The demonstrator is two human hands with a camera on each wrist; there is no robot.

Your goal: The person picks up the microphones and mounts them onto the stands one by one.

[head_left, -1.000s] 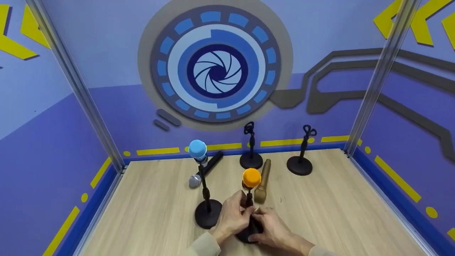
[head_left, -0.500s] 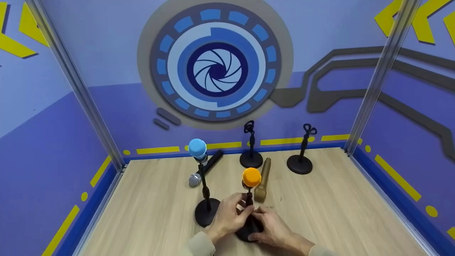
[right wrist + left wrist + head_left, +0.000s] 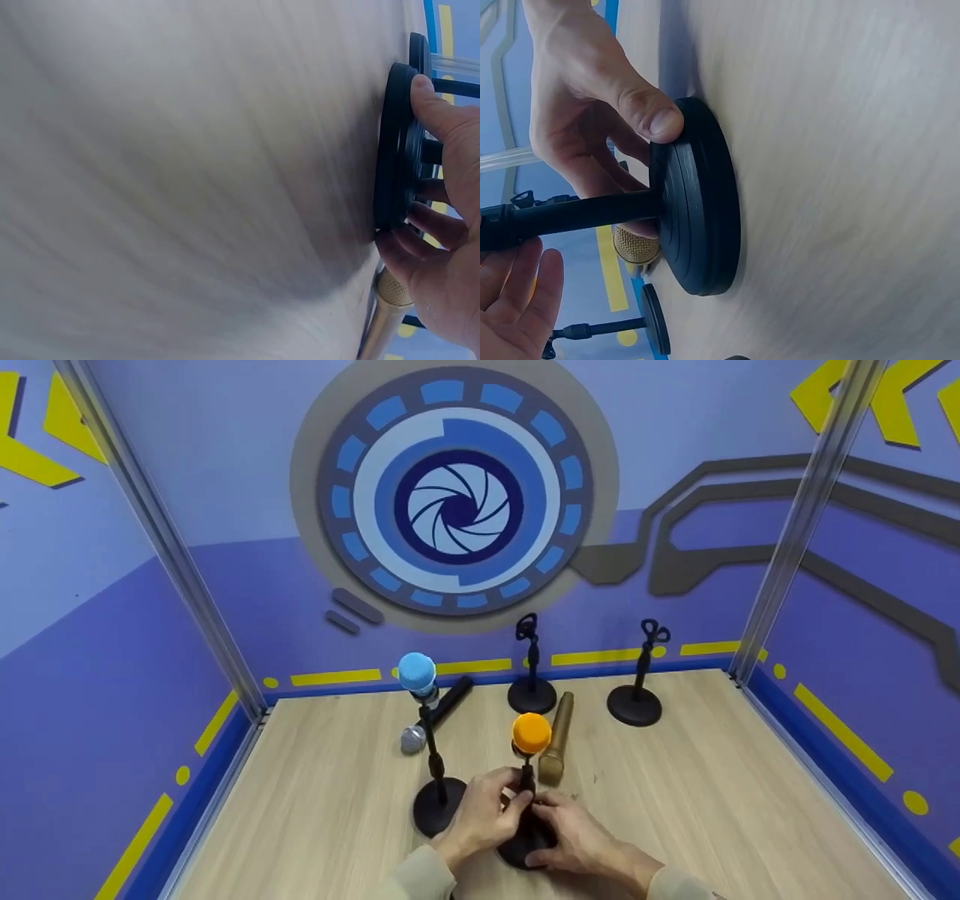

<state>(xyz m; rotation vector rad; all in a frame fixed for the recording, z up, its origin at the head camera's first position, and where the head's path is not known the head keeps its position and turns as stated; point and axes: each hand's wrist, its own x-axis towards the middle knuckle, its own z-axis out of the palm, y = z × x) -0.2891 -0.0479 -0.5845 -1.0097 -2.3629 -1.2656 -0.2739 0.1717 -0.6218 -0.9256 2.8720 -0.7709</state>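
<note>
A microphone with an orange cover (image 3: 532, 733) sits upright in a black microphone stand (image 3: 697, 202) near the front of the table. My left hand (image 3: 480, 819) holds the stand's pole, its thumb and fingers on either side of it. Down at the round base, my right hand (image 3: 581, 836) grips the edge, thumb on the near side and fingers farther round, as the right wrist view shows. Just left of my left hand stands a second microphone stand (image 3: 437, 810), bearing a microphone with a light blue cover (image 3: 417, 673).
A gold microphone (image 3: 556, 742) lies behind the right hand. Farther left lies a black microphone (image 3: 450, 701) with a silver head. Two stands without microphones, one at the back middle (image 3: 532, 696) and one at the back right (image 3: 634, 706), are near the patterned wall.
My left hand's fingers have shifted slightly on the pole. The right hand stays on the base, and the stands and microphones keep their places.
</note>
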